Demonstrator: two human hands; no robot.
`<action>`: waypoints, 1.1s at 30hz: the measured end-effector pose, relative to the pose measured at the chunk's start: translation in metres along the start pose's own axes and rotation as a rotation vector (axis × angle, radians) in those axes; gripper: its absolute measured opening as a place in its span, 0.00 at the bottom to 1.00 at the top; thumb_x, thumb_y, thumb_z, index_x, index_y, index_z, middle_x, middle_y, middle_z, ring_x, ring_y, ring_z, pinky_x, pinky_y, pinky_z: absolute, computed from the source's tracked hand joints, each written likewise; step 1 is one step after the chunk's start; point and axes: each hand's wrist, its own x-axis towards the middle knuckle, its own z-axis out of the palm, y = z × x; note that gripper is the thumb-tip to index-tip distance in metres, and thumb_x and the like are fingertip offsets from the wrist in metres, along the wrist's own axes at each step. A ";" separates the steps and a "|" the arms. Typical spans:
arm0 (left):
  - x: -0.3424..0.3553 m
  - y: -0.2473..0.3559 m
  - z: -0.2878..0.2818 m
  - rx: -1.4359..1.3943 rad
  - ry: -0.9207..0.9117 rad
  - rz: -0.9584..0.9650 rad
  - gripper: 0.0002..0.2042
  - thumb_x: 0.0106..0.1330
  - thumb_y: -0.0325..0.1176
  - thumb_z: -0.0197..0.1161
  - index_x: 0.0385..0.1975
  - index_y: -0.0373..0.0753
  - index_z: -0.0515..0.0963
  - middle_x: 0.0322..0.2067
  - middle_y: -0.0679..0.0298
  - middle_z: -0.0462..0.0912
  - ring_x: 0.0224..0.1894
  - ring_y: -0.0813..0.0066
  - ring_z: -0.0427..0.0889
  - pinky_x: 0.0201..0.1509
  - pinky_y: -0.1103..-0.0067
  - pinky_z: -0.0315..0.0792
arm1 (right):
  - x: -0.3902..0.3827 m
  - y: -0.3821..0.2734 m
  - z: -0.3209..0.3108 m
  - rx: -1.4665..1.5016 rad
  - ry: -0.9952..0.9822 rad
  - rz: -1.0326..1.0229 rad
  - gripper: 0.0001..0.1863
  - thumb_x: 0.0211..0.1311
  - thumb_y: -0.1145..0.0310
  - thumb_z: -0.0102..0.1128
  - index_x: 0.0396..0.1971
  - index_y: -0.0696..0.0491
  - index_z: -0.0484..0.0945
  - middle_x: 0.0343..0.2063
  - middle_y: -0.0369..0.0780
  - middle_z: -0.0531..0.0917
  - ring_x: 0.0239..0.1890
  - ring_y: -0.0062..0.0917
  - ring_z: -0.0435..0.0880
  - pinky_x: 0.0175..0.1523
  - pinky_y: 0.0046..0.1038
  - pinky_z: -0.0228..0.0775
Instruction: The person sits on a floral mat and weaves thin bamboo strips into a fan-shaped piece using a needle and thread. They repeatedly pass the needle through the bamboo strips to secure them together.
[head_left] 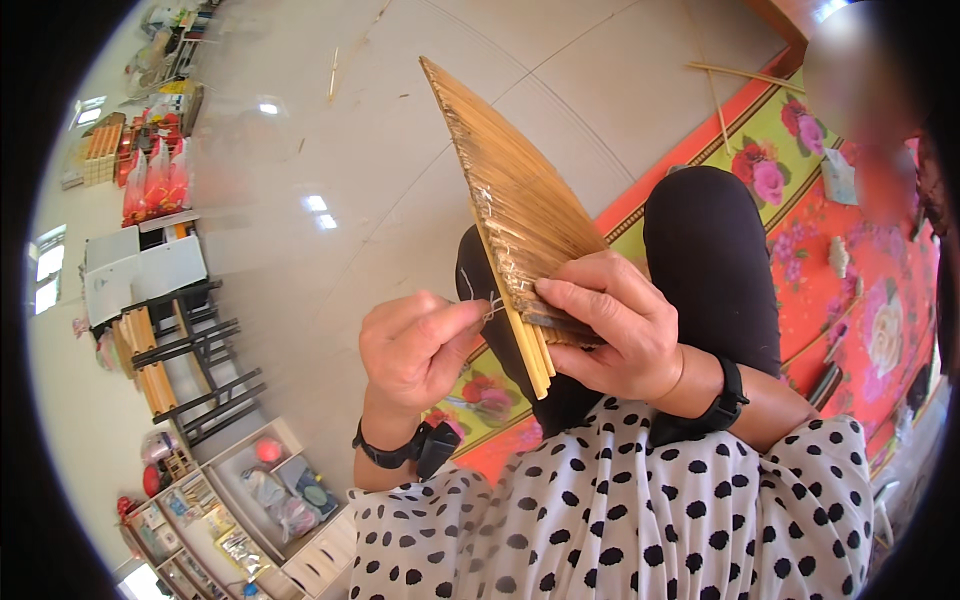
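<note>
A stiff, tapering panel of thin tan stalks laid side by side (pixel 520 180) stands tilted over my lap, its point toward the far left. Light stitches show along its bound edge, where a few thicker yellow stalks (pixel 532 355) run and jut out at the near end. My right hand (pixel 625 325) grips the panel's near corner, fingers on top and thumb underneath. Beside the bound edge, the fingers of my left hand (pixel 410 345) are pinched on a thin pale string (pixel 493 304) that meets the edge; a loose bit sticks up above the fingertips.
My dark-clad knees (pixel 710 260) are under and beside the panel. A red floral mat (pixel 800 290) covers the right side, with loose stalks (pixel 745 75) at its far edge. On the left are stacked folding stools (pixel 190 360) and a shelf unit (pixel 250 500) by the wall.
</note>
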 end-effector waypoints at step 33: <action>-0.006 0.018 -0.004 0.115 -0.053 -0.075 0.10 0.57 0.20 0.71 0.37 0.35 0.81 0.19 0.63 0.74 0.17 0.67 0.72 0.21 0.75 0.62 | 0.002 0.002 0.008 0.107 -0.051 -0.072 0.27 0.32 0.78 0.76 0.41 0.68 0.84 0.38 0.45 0.81 0.33 0.35 0.83 0.36 0.30 0.81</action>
